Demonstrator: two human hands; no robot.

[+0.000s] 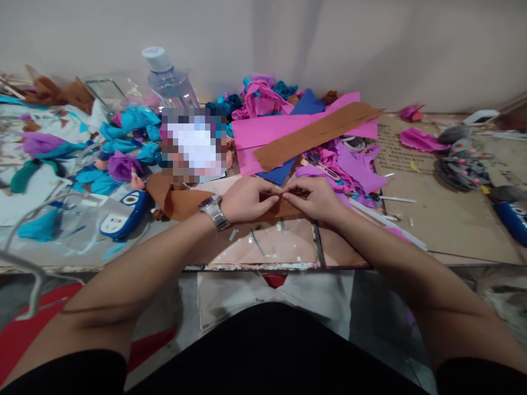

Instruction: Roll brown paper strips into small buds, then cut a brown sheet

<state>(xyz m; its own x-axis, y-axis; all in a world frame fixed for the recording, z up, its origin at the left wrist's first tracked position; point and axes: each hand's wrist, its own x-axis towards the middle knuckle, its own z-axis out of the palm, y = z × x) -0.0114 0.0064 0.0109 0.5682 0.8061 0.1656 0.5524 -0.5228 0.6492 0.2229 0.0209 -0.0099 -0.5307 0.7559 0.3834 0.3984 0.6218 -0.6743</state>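
My left hand (246,199) and my right hand (313,198) meet at the middle of the work surface, both pinching a strip of brown crepe paper (181,202) that trails off to the left. Fingertips of both hands touch over the paper. A metal watch (214,212) sits on my left wrist. Beyond the hands lie a long brown paper strip (317,134) across pink paper sheets (263,131) and a blue sheet (280,171).
A clear plastic bottle (169,81) stands at the back by the wall. Turquoise and purple paper flowers (121,164) crowd the left. Purple scraps (358,167) lie right of my hands. A blue-and-white tool (123,215) rests at left, brown cardboard (453,219) at right.
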